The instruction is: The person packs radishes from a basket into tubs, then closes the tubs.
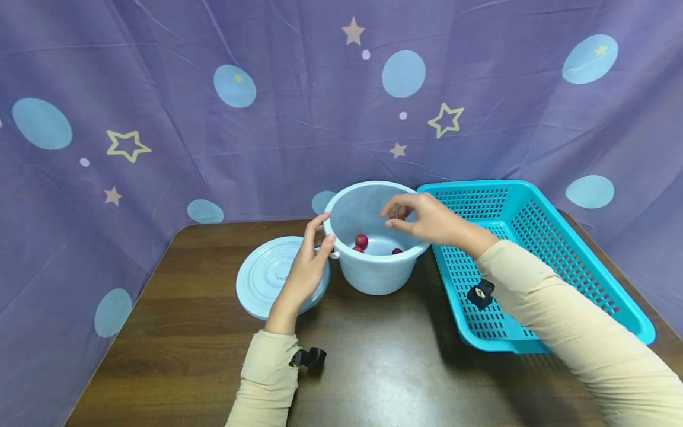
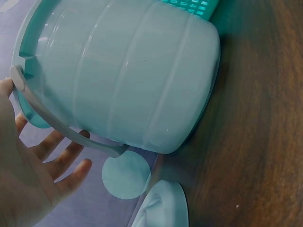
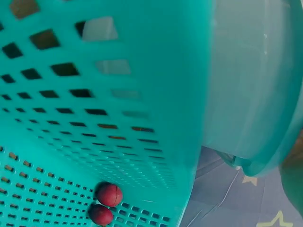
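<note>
A pale blue bucket [image 1: 376,276] stands upright on the table, with several small round red fruits [image 1: 361,241] at its bottom. My left hand [image 1: 304,270] grips the bucket's rim at its left side, by the handle joint. In the left wrist view, the bucket's pale handle [image 2: 61,125] hangs across the fingers. My right hand [image 1: 421,219] hovers over the bucket's right side with bent fingers, thumb below them. A dark patch shows between those fingers; whether it is a fruit or shadow is unclear. Only a sliver of that hand shows in the right wrist view.
A turquoise perforated basket [image 1: 461,323] stands right of the bucket, under my right forearm. Two red fruits [image 3: 109,194] lie in its corner. The bucket's round pale blue lid [image 1: 256,281] lies on the brown table [image 1: 176,332] at the left. A purple patterned cloth [image 1: 320,118] hangs behind.
</note>
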`<state>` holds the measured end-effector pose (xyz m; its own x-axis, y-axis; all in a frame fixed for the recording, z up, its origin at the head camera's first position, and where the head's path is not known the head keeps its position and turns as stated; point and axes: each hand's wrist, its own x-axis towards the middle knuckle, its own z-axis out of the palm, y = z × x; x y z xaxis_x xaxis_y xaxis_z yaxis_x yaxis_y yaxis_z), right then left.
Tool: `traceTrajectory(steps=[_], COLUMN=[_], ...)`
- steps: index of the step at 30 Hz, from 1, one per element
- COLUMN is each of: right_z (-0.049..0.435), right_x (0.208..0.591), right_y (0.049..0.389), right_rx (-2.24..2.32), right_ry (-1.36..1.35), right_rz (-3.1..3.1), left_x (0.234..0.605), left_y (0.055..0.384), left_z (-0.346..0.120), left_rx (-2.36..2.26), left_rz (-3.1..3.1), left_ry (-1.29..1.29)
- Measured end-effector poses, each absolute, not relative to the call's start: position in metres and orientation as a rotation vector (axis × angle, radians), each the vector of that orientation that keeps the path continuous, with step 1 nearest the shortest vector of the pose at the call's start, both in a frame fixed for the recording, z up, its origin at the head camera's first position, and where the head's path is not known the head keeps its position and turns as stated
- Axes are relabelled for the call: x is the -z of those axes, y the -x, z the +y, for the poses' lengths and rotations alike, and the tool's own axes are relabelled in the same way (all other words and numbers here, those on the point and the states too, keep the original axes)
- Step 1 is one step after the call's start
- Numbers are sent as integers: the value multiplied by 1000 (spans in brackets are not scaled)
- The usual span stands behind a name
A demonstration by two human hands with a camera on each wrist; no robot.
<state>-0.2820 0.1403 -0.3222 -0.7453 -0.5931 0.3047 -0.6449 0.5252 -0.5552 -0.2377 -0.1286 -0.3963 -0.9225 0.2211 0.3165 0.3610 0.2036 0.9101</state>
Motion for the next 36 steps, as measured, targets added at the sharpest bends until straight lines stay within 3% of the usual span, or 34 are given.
traceTrajectory(steps=[11, 18, 25, 36], right_z=[163, 183, 200, 228], right_x=[313, 316, 320, 337], right_y=[280, 279, 285, 298], right_rx=[-1208, -1318, -1589, -1508], right_ry=[-816, -701, -565, -348], right_rz=[-2573, -2534, -2437, -2670], left_x=[397, 364, 364, 364], left_y=[239, 217, 216, 216], left_z=[-129, -125, -126, -127], left_rx=[1824, 1856, 1846, 1836], left_rz=[-2347, -2392, -2406, -2423], left_ry=[572, 562, 552, 545])
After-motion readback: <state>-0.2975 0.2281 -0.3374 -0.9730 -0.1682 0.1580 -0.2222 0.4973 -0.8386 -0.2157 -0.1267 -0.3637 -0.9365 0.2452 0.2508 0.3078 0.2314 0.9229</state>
